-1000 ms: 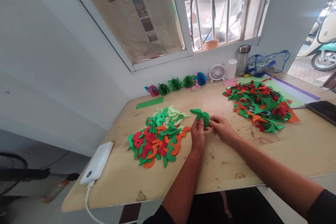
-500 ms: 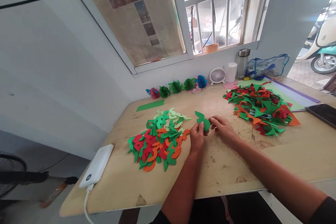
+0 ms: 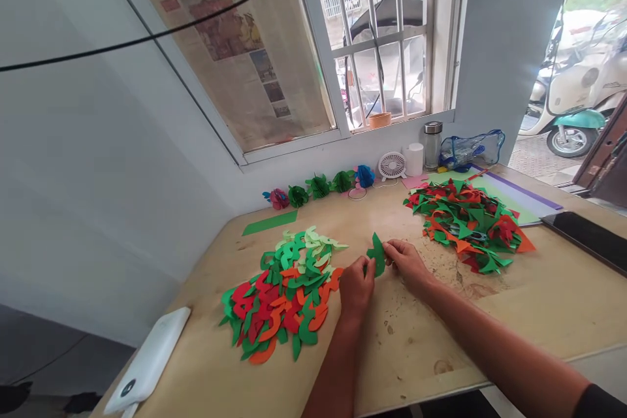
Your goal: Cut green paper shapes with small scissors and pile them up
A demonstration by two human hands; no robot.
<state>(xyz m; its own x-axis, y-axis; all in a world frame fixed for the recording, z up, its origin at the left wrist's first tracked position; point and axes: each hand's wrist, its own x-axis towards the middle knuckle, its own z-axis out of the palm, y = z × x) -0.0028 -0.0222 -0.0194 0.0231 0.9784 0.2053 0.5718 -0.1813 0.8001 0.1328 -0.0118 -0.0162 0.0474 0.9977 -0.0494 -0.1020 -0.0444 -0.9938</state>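
Between my two hands is a green paper cutout (image 3: 377, 253), held upright above the table, its pointed end up. My left hand (image 3: 357, 284) pinches its lower left side between thumb and fingers. On the other side, my right hand (image 3: 404, 262) grips the right edge with its fingertips. Left of my hands lies a pile of curved paper cutouts (image 3: 284, 300) in green, red, orange and pale green. Beyond my right hand, a heap of paper scraps (image 3: 470, 222) in green, red and orange covers part of the table.
Folded paper ornaments (image 3: 319, 187) line the wall, beside a small white fan (image 3: 392, 164), a glass bottle (image 3: 433, 147) and a clear blue-edged pouch (image 3: 471, 150). A green paper strip (image 3: 269, 223) lies at the back left. A white power bank (image 3: 149, 360) and a phone (image 3: 586, 240) rest near opposite edges.
The green cutout has turned from lying broad to the camera to a narrower, upright pose. My right hand now grips its edge more closely. The whole view has tilted upward.
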